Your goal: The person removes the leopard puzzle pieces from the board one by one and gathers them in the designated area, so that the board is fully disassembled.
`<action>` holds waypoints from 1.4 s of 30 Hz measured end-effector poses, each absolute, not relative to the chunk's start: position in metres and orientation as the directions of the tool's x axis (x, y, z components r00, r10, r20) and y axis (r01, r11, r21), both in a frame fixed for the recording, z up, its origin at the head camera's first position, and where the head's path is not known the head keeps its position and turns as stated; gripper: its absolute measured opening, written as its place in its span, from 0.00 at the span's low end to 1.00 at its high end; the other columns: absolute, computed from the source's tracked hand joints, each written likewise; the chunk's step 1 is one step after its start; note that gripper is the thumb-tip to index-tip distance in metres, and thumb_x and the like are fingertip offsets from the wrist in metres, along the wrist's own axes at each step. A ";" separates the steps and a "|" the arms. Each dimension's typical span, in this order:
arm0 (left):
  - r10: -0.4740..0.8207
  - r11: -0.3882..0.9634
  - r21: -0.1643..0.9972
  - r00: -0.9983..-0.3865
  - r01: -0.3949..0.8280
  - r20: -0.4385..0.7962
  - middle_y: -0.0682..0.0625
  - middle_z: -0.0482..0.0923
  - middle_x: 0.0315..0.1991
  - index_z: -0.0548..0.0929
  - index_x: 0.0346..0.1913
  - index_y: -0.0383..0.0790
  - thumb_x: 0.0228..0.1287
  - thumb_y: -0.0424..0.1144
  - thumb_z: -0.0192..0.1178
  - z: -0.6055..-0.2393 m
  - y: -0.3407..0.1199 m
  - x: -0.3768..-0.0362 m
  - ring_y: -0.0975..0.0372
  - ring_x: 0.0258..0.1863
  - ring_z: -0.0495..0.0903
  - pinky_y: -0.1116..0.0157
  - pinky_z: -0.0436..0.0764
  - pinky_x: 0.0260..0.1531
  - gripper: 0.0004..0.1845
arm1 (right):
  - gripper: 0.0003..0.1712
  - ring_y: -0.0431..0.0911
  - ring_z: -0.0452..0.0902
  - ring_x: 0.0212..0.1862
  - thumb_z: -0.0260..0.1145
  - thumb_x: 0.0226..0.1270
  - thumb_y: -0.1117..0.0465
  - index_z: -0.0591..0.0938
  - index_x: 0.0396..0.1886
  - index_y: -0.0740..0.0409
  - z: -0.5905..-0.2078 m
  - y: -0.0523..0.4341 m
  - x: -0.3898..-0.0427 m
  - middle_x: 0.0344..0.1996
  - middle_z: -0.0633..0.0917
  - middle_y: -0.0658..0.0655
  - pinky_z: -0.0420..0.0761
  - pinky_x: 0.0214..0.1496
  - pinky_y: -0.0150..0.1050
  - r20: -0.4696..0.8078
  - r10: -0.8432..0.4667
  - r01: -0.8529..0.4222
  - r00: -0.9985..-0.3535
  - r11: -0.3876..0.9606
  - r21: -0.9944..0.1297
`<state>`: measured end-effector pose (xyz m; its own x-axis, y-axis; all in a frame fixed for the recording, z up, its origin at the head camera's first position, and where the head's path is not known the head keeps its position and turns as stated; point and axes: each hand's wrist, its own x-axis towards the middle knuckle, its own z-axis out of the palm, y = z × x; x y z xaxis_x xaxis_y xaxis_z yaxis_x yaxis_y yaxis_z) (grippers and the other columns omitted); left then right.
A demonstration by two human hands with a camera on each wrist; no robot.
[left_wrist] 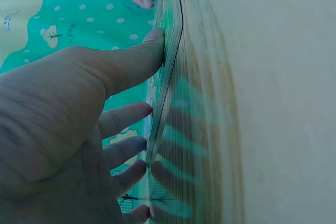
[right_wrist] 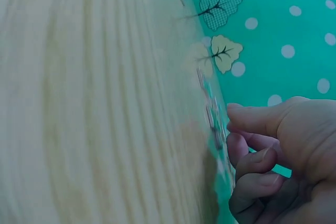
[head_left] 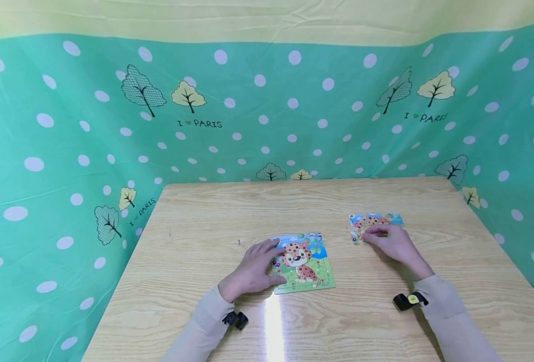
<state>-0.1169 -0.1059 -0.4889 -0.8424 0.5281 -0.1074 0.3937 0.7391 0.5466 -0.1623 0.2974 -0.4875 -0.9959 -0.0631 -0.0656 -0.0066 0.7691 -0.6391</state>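
Note:
A square puzzle board point(head_left: 309, 289) with a spotted leopard cub picture lies flat on the wooden table. My left hand point(head_left: 256, 266) rests on its left side, fingers spread and thumb near the lower edge; the left wrist view shows the thumb point(left_wrist: 149, 51) touching the board's surface. To the right, several puzzle pieces point(head_left: 370, 220) lie close together and show part of a similar leopard. Over their lower edge is my right hand point(head_left: 391, 244), thumb and forefinger close together. In the right wrist view its other fingers point(right_wrist: 257, 182) are curled; whether a piece is between the fingertips is hidden.
The wooden table point(head_left: 194, 216) reaches back to a green dotted curtain point(head_left: 267, 110) with tree prints, which also hangs at both sides. A small dark mark point(head_left: 238, 242) shows on the table left of the board. Black wrist straps point(head_left: 410, 300) sit on both sleeves.

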 end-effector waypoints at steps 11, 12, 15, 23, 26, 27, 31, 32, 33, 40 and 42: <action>0.547 0.731 0.546 -0.831 0.411 -0.107 0.43 0.56 0.86 0.74 0.77 0.49 0.69 0.54 0.71 -0.489 -0.107 -0.116 0.42 0.85 0.52 0.36 0.50 0.84 0.37 | 0.12 0.48 0.84 0.47 0.71 0.75 0.56 0.91 0.48 0.58 -0.486 0.263 -0.157 0.46 0.92 0.59 0.80 0.48 0.38 -0.007 -0.135 -0.093 -0.991 0.716 -0.692; 0.548 0.730 0.545 -0.829 0.412 -0.108 0.43 0.56 0.86 0.74 0.77 0.50 0.69 0.54 0.71 -0.488 -0.107 -0.116 0.42 0.86 0.52 0.36 0.50 0.84 0.37 | 0.11 0.47 0.84 0.46 0.72 0.75 0.56 0.91 0.48 0.58 -0.487 0.259 -0.157 0.45 0.91 0.57 0.80 0.48 0.39 -0.006 -0.146 -0.100 -0.989 0.710 -0.697; 0.553 0.728 0.545 -0.826 0.415 -0.109 0.43 0.55 0.86 0.75 0.77 0.51 0.70 0.53 0.70 -0.488 -0.107 -0.115 0.42 0.86 0.51 0.36 0.49 0.84 0.36 | 0.11 0.46 0.83 0.45 0.72 0.74 0.56 0.91 0.48 0.57 -0.489 0.248 -0.156 0.42 0.91 0.55 0.81 0.49 0.40 -0.011 -0.178 -0.117 -0.984 0.692 -0.712; 0.557 0.728 0.542 -0.824 0.420 -0.109 0.43 0.54 0.86 0.75 0.77 0.51 0.70 0.53 0.70 -0.488 -0.107 -0.115 0.42 0.86 0.51 0.36 0.49 0.84 0.36 | 0.10 0.44 0.81 0.42 0.73 0.74 0.54 0.92 0.47 0.54 -0.490 0.217 -0.157 0.39 0.90 0.51 0.80 0.47 0.38 -0.032 -0.244 -0.141 -0.969 0.657 -0.741; 0.554 0.730 0.541 -0.825 0.417 -0.111 0.43 0.54 0.86 0.74 0.78 0.51 0.70 0.54 0.70 -0.488 -0.107 -0.114 0.42 0.86 0.51 0.36 0.49 0.84 0.36 | 0.09 0.43 0.80 0.39 0.73 0.74 0.54 0.92 0.45 0.53 -0.489 0.206 -0.156 0.36 0.90 0.50 0.78 0.44 0.36 -0.031 -0.277 -0.159 -0.960 0.637 -0.754; 0.553 0.730 0.542 -0.826 0.416 -0.112 0.43 0.54 0.86 0.74 0.78 0.51 0.70 0.54 0.70 -0.488 -0.107 -0.114 0.42 0.86 0.51 0.36 0.49 0.84 0.36 | 0.08 0.42 0.80 0.38 0.73 0.74 0.54 0.92 0.44 0.52 -0.489 0.202 -0.156 0.35 0.89 0.49 0.78 0.43 0.36 -0.033 -0.284 -0.161 -0.958 0.631 -0.758; 0.551 0.732 0.543 -0.826 0.412 -0.116 0.43 0.54 0.86 0.74 0.78 0.51 0.69 0.54 0.70 -0.488 -0.107 -0.114 0.43 0.86 0.51 0.36 0.48 0.84 0.37 | 0.06 0.41 0.79 0.35 0.73 0.73 0.55 0.92 0.42 0.50 -0.490 0.189 -0.152 0.34 0.88 0.48 0.77 0.39 0.33 -0.049 -0.323 -0.168 -0.945 0.609 -0.775; 0.551 0.732 0.543 -0.826 0.412 -0.116 0.43 0.54 0.86 0.73 0.78 0.51 0.69 0.54 0.70 -0.489 -0.107 -0.115 0.43 0.86 0.51 0.36 0.48 0.84 0.37 | 0.06 0.41 0.79 0.34 0.73 0.73 0.55 0.92 0.42 0.50 -0.490 0.186 -0.151 0.33 0.88 0.48 0.78 0.37 0.33 -0.054 -0.332 -0.168 -0.942 0.603 -0.780; 0.551 0.732 0.543 -0.826 0.412 -0.116 0.43 0.54 0.86 0.73 0.79 0.50 0.69 0.54 0.70 -0.489 -0.107 -0.115 0.43 0.86 0.51 0.36 0.49 0.84 0.38 | 0.05 0.41 0.79 0.34 0.73 0.73 0.55 0.92 0.42 0.50 -0.490 0.183 -0.150 0.34 0.88 0.48 0.78 0.37 0.32 -0.060 -0.338 -0.165 -0.939 0.598 -0.784; 0.552 0.731 0.543 -0.826 0.412 -0.116 0.43 0.54 0.86 0.70 0.80 0.48 0.70 0.55 0.70 -0.488 -0.107 -0.115 0.43 0.86 0.51 0.36 0.49 0.84 0.40 | 0.10 0.41 0.77 0.31 0.75 0.71 0.56 0.91 0.47 0.53 -0.489 0.164 -0.147 0.36 0.88 0.49 0.77 0.31 0.31 -0.069 -0.410 -0.189 -0.910 0.556 -0.809; 0.553 0.730 0.543 -0.825 0.415 -0.113 0.43 0.54 0.86 0.70 0.80 0.48 0.70 0.55 0.70 -0.488 -0.108 -0.115 0.43 0.86 0.51 0.36 0.49 0.84 0.40 | 0.14 0.41 0.77 0.33 0.76 0.69 0.55 0.90 0.50 0.55 -0.489 0.161 -0.147 0.36 0.87 0.49 0.77 0.33 0.31 -0.061 -0.430 -0.213 -0.901 0.561 -0.800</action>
